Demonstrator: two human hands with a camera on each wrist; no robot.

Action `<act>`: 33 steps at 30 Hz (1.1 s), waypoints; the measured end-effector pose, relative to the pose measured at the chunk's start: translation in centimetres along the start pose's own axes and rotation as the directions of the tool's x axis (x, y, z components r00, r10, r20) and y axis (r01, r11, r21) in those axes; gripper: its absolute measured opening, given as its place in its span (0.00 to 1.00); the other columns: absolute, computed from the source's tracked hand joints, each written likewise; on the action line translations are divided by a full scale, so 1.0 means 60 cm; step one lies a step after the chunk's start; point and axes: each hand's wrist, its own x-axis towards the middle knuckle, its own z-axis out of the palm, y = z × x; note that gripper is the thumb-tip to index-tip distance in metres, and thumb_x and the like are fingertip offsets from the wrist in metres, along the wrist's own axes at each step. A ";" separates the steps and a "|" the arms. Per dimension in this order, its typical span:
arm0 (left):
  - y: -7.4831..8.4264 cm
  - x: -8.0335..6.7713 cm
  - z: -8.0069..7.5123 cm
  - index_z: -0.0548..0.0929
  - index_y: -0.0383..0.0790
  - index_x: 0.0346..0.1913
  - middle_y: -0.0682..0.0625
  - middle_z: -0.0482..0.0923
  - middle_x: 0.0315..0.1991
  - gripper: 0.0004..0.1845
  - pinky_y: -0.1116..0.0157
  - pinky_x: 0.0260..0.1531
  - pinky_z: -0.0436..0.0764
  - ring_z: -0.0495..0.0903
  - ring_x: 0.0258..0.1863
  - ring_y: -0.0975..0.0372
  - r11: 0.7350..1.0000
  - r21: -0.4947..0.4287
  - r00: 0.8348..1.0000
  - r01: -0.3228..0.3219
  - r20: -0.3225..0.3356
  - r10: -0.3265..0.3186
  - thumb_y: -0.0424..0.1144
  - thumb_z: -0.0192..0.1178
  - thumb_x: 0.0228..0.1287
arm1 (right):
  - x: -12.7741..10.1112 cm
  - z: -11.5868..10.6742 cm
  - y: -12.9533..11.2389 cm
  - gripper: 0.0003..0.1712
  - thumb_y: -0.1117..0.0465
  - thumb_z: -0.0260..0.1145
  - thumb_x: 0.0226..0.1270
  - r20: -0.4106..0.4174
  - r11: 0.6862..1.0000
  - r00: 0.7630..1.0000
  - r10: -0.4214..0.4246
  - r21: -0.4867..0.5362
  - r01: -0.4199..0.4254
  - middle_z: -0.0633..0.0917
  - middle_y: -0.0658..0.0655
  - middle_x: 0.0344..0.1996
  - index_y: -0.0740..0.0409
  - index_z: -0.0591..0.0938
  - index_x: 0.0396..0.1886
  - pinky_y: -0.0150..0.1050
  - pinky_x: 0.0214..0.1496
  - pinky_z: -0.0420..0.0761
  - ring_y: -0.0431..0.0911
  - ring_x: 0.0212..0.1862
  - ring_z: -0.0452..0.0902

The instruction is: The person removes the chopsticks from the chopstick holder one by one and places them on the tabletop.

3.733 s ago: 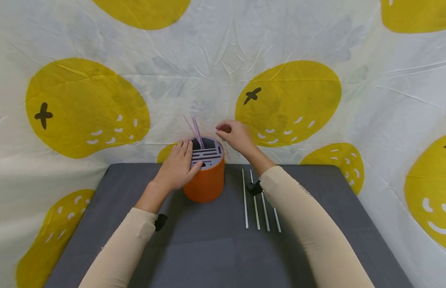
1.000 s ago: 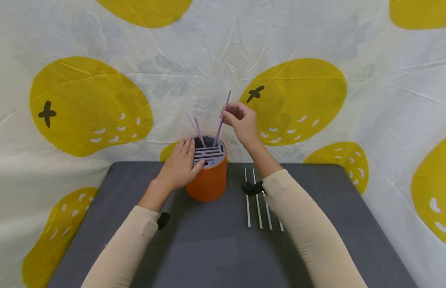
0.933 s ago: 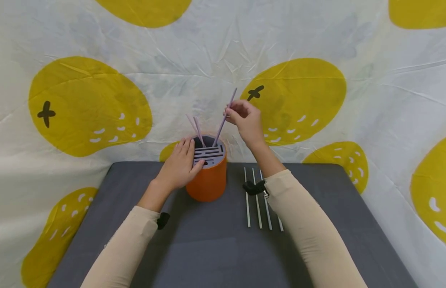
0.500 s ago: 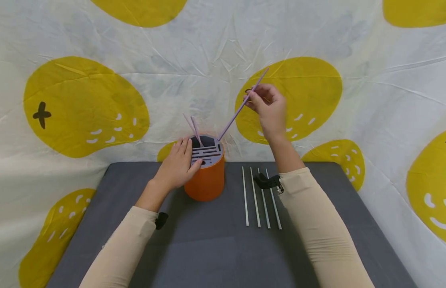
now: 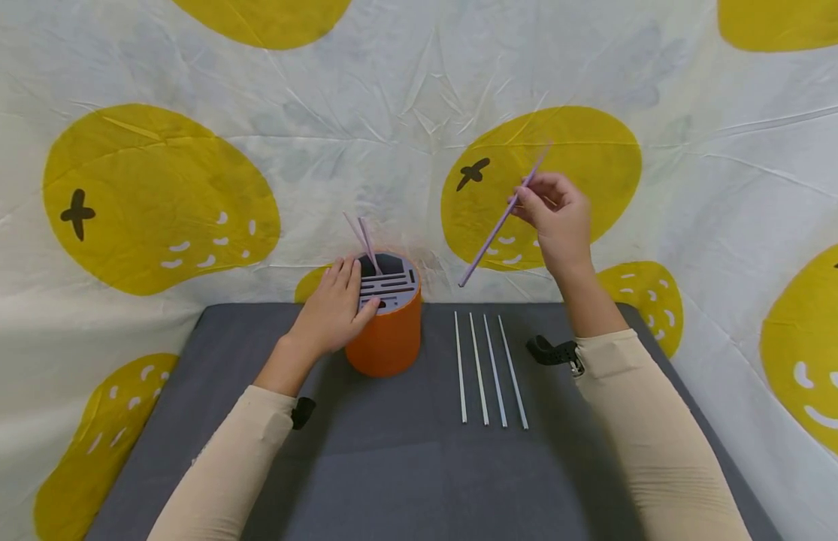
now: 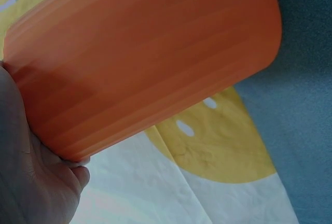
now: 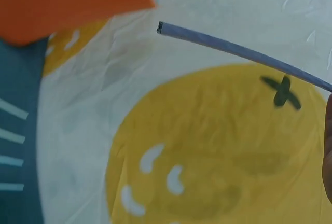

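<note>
An orange cylindrical holder [image 5: 385, 342] with a slotted grey top [image 5: 390, 285] stands on the dark grey table [image 5: 391, 473]. Two pale purple straws [image 5: 364, 239] stick up from its back slot. My left hand [image 5: 334, 312] grips the holder's left side and rim; the left wrist view shows the orange wall [image 6: 145, 58] against my palm. My right hand [image 5: 554, 218] is raised to the right of the holder and pinches a purple straw [image 5: 497, 225] that slants down to the left, its lower end in the air. That straw [image 7: 244, 53] crosses the right wrist view.
Several white straws [image 5: 489, 368] lie side by side on the table right of the holder. A white cloth with big yellow fruit shapes [image 5: 155, 195] covers the wall behind and both sides. A black wrist strap [image 5: 554, 352] sits on my right forearm.
My right hand has pulled a purple straw up and out of the holder and carried it to the right. The left hand has stayed on the holder.
</note>
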 end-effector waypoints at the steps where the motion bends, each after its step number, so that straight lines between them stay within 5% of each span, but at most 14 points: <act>1: 0.000 0.000 0.000 0.46 0.27 0.82 0.33 0.42 0.83 0.45 0.45 0.82 0.45 0.42 0.84 0.41 1.000 0.000 1.000 0.001 0.001 -0.001 0.61 0.37 0.81 | -0.003 -0.009 0.002 0.12 0.69 0.72 0.67 0.001 1.000 1.000 0.007 -0.023 -0.007 0.86 0.58 0.38 0.71 0.82 0.46 0.35 0.46 0.89 0.49 0.41 0.88; 12: 0.001 0.002 -0.002 0.45 0.28 0.82 0.33 0.41 0.84 0.44 0.45 0.82 0.44 0.41 0.84 0.41 1.000 -0.007 1.000 0.009 0.011 -0.009 0.61 0.37 0.81 | -0.040 -0.113 0.063 0.10 0.68 0.71 0.68 -0.005 0.962 0.991 0.137 -0.236 -0.135 0.88 0.54 0.37 0.65 0.85 0.46 0.33 0.41 0.88 0.43 0.35 0.90; 19: 0.002 0.001 -0.001 0.45 0.27 0.82 0.33 0.42 0.84 0.45 0.45 0.82 0.44 0.42 0.83 0.40 1.000 -0.001 1.000 0.006 0.011 -0.006 0.61 0.37 0.81 | -0.064 -0.163 0.107 0.13 0.68 0.68 0.71 0.026 0.882 0.979 0.200 -0.440 -0.169 0.88 0.47 0.35 0.71 0.82 0.51 0.30 0.41 0.88 0.36 0.33 0.88; 28: -0.003 0.000 -0.002 0.45 0.27 0.82 0.32 0.42 0.83 0.45 0.44 0.82 0.45 0.42 0.83 0.40 1.000 -0.006 1.000 -0.002 0.001 0.002 0.61 0.36 0.81 | -0.089 -0.210 0.166 0.19 0.65 0.68 0.73 0.069 0.791 0.963 0.262 -0.587 -0.174 0.88 0.65 0.40 0.77 0.82 0.55 0.30 0.39 0.88 0.33 0.33 0.87; 33: -0.003 0.001 0.000 0.44 0.27 0.82 0.32 0.41 0.83 0.45 0.44 0.82 0.44 0.40 0.83 0.40 1.000 -0.015 1.000 -0.004 0.008 0.004 0.61 0.37 0.81 | -0.111 -0.230 0.192 0.20 0.61 0.66 0.75 0.090 0.704 0.931 0.355 -0.680 -0.203 0.87 0.70 0.42 0.74 0.82 0.56 0.26 0.38 0.86 0.34 0.34 0.86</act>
